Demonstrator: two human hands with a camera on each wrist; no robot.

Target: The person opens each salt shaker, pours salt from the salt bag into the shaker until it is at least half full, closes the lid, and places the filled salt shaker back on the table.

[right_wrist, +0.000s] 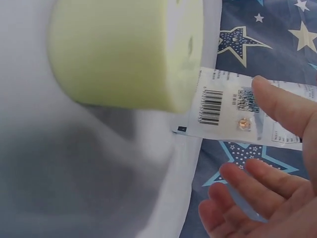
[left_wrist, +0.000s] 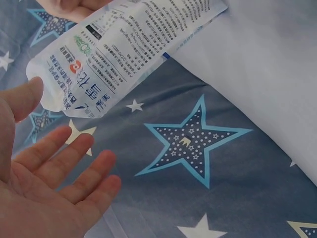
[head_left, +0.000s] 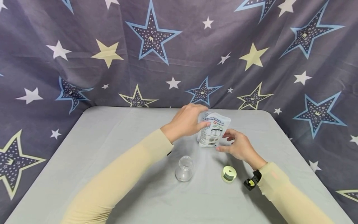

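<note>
A white plastic pouch (head_left: 213, 132) printed with blue text and a barcode stands upright toward the back of the table. My left hand (head_left: 188, 120) is at its upper left, thumb over the front; in the left wrist view that hand (left_wrist: 59, 183) has spread fingers beside the pouch's top end (left_wrist: 94, 69). At the lower right of the pouch, my right hand (head_left: 237, 145) has its fingers apart. The right wrist view shows its thumb (right_wrist: 277, 104) overlapping the printed face, with the other fingers loosely bent below.
A small clear glass jar (head_left: 184, 169) stands in front of the pouch. Right of it is a pale green round cylinder (head_left: 229, 174) with a grey slot in its top. A star-patterned curtain (head_left: 173, 71) hangs behind the grey-covered table (head_left: 117, 137).
</note>
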